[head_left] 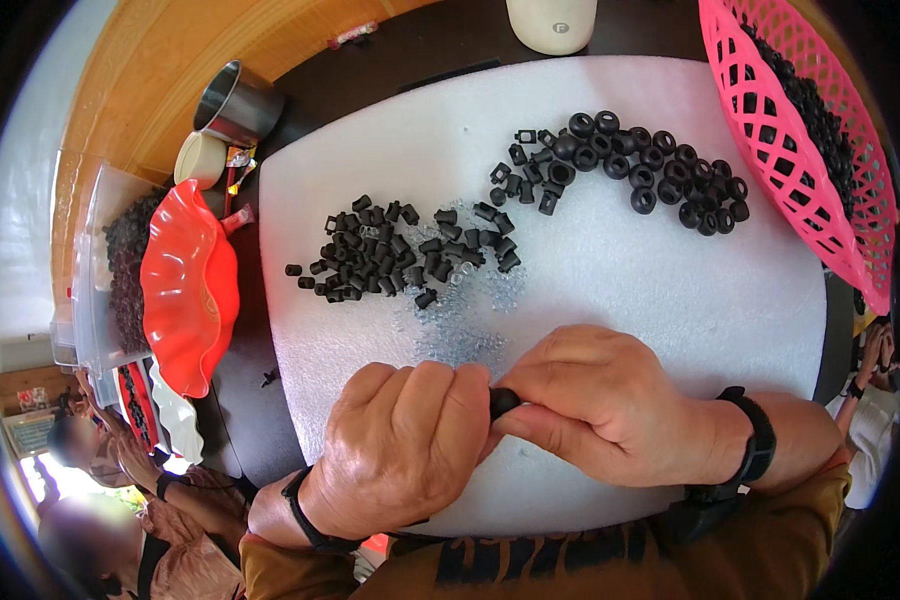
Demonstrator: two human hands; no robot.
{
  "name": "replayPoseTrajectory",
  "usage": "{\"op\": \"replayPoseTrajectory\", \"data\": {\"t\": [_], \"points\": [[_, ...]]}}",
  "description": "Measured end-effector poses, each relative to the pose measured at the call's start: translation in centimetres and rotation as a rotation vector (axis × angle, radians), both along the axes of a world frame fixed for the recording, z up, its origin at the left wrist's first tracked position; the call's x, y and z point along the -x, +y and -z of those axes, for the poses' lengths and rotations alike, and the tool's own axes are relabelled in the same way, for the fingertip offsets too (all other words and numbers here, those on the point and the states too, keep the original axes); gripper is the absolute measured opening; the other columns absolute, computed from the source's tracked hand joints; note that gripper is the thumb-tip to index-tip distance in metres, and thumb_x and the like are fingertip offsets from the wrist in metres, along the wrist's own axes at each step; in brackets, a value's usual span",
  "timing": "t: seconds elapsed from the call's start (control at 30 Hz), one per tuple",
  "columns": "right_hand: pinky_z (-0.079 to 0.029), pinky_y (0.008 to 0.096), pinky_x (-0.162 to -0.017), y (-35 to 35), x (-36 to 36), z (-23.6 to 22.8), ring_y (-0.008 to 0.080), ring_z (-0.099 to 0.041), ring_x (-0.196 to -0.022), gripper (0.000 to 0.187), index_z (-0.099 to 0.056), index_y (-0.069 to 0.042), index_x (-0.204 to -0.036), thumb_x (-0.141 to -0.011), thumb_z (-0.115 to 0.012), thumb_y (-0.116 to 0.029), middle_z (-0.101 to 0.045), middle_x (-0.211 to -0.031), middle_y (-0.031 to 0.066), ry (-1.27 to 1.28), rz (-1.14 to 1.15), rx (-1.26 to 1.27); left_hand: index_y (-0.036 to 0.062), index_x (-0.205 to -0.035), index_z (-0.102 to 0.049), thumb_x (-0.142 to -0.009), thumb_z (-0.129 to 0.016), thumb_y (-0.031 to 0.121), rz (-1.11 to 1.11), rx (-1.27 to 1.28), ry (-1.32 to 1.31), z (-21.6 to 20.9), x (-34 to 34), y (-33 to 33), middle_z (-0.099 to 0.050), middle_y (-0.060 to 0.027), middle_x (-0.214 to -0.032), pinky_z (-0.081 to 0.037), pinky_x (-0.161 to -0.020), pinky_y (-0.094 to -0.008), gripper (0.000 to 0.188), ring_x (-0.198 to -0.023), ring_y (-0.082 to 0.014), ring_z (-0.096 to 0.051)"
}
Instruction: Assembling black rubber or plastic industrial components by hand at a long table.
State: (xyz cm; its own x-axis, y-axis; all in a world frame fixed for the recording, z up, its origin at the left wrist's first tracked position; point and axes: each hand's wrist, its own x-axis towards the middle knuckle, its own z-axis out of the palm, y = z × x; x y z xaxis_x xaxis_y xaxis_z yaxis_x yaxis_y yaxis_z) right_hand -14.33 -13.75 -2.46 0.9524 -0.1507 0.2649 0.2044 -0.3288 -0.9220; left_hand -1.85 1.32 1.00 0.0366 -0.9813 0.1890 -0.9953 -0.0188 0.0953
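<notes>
My left hand (400, 440) and my right hand (595, 400) meet over the near edge of a white foam sheet (670, 290). Both pinch one small black round part (503, 401) between their fingertips. A pile of small black plug-like parts (400, 255) lies on the sheet ahead of my left hand. Beside it lie tiny clear springs (460, 320). Farther right sits a cluster of black ring-shaped parts (650, 170).
A pink mesh basket (790, 150) holding black parts stands at the right. An orange wavy bowl (185, 290), a clear bin of dark parts (120, 260), a steel cup (235, 100) and a white jar (552, 22) sit around the sheet. Other people are at the lower left and right edges.
</notes>
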Motion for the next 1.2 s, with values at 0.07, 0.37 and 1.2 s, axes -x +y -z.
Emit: {"op": "replayPoseTrajectory", "data": {"t": [0.07, 0.37, 1.2], "points": [[-0.045, 0.0386, -0.061, 0.1, 0.0, 0.1, 0.0294, -0.056, -0.067, 0.014, -0.057, -0.003, -0.08, -0.084, -0.062, -0.015, -0.057, -0.072, 0.0105, -0.004, 0.003, -0.027, 0.0001, -0.088, -0.057, -0.079, -0.06, 0.017, 0.01, -0.003, -0.043, -0.1, 0.2, 0.1, -0.04, -0.0023, -0.065, -0.036, -0.05, -0.0266, 0.019, -0.05, -0.0137, -0.044], [-0.043, 0.039, -0.061, 0.2, -0.1, 0.2, 0.0302, -0.055, -0.065, 0.013, -0.057, -0.003, -0.08, -0.084, -0.062, -0.015, -0.057, -0.07, 0.011, -0.013, 0.026, -0.085, -0.0009, -0.091, -0.057, -0.077, -0.064, 0.016, 0.025, 0.029, -0.016, 0.4, -0.1, -0.1, -0.043, -0.0034, -0.069, -0.04, -0.051, -0.0268, 0.023, -0.053, -0.0148, -0.046], [-0.042, 0.039, -0.061, 0.4, -0.1, 0.6, 0.0307, -0.055, -0.065, 0.012, -0.06, -0.002, -0.083, -0.083, -0.063, -0.013, -0.057, -0.071, 0.0114, -0.038, 0.023, -0.121, -0.0035, -0.096, -0.057, -0.059, -0.066, 0.006, 0.01, -0.027, 0.189, -0.8, -0.2, -0.2, -0.056, -0.0095, -0.072, -0.041, -0.05, -0.0353, 0.039, -0.055, -0.0248, -0.052]]}}
